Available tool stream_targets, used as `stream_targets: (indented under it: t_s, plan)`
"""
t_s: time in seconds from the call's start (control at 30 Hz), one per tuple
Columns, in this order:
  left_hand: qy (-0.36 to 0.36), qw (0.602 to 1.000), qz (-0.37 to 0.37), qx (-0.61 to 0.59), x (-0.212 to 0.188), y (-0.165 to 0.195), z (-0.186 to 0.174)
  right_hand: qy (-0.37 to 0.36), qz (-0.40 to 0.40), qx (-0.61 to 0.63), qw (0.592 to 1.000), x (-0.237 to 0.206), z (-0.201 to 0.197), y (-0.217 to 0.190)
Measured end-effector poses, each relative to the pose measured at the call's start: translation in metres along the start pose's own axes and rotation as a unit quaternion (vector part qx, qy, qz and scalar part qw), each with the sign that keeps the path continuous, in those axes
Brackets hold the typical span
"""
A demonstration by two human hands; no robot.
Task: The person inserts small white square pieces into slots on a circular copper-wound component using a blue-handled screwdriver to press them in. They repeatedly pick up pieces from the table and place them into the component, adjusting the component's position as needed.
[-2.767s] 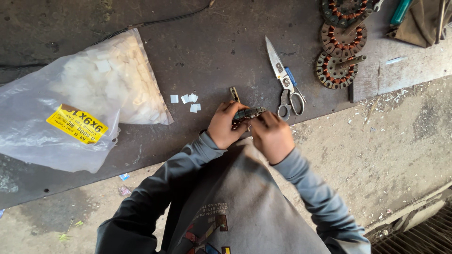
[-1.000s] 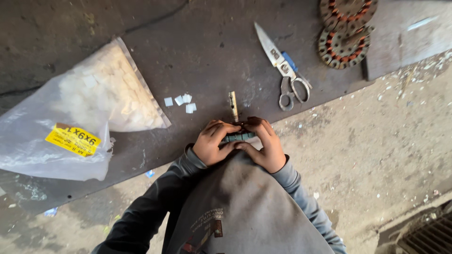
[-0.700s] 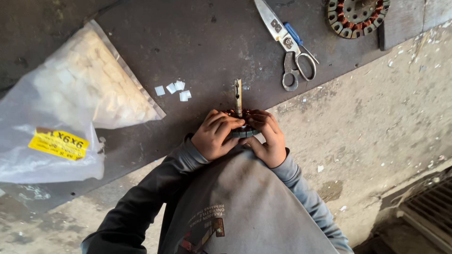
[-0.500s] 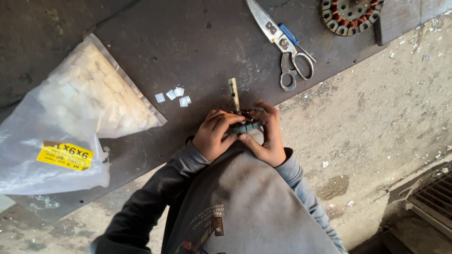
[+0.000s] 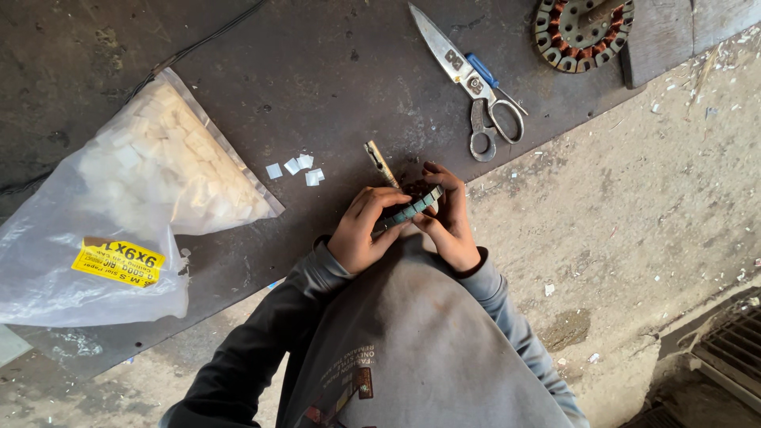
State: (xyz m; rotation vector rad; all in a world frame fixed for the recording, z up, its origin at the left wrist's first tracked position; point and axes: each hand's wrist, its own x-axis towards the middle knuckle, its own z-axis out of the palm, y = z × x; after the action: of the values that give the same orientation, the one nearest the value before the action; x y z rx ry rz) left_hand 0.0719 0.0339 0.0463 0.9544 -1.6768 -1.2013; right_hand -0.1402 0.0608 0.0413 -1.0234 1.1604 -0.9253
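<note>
- The left hand (image 5: 361,234) and the right hand (image 5: 449,222) are both curled around a small toothed stator ring (image 5: 412,208), greyish green on its edge, held between them just above the near edge of the dark work mat (image 5: 317,95). The left fingers (image 5: 379,202) lie across the ring's top; the right fingers (image 5: 442,178) wrap its far side.
- A flat, pale stick tool (image 5: 380,162) pokes up from behind the ring, toward the mat; which hand steers it I cannot tell.
- Risk, as I judge it: the ring is small and pinched by fingertips only, so a slip could let it drop onto the gritty concrete floor (image 5: 634,238), where dust could get between the teeth.
- The stick is thin; a hard push at an angle could snap it or jab a fingertip.
- Just beyond the hands lie a few small white paper squares (image 5: 295,167), loose on the mat; a sleeve brushing past could scatter them.
- Scissors (image 5: 476,83) lie near the right hand with the blades pointing away; a careless reach that way could catch them.
- A clear plastic bag (image 5: 119,206) of white squares with a yellow label sits well left, and a copper-wound stator (image 5: 583,32) at the far right edge; neither blocks the hands.
</note>
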Motion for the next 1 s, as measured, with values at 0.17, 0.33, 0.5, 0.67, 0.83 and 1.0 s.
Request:
stream_targets:
  t_s: [0.17,0.33,0.5,0.67,0.83,1.0]
  plan:
    - [-0.008,1.000,0.005,-0.006,0.002,0.000,0.001,0.007,0.006,0.000,1.000,0.000,-0.003,0.004]
    - [0.014,1.000,-0.005,-0.006,0.004,0.003,0.002,0.018,0.014,-0.013,1.000,0.002,0.000,0.001]
    - [0.032,0.999,-0.023,-0.008,0.015,0.004,-0.003,0.029,-0.018,-0.053,0.998,0.016,0.005,-0.006]
    - [0.055,0.996,-0.057,-0.031,0.020,0.010,-0.015,0.057,0.015,-0.043,0.997,0.032,0.016,-0.010]
    - [0.127,0.981,-0.062,0.130,0.007,0.007,-0.031,0.053,-0.035,-0.115,0.991,0.044,0.022,-0.015]
    - [0.177,0.919,-0.119,0.331,-0.018,-0.019,-0.052,0.062,-0.002,-0.126,0.990,0.047,0.020,-0.026]
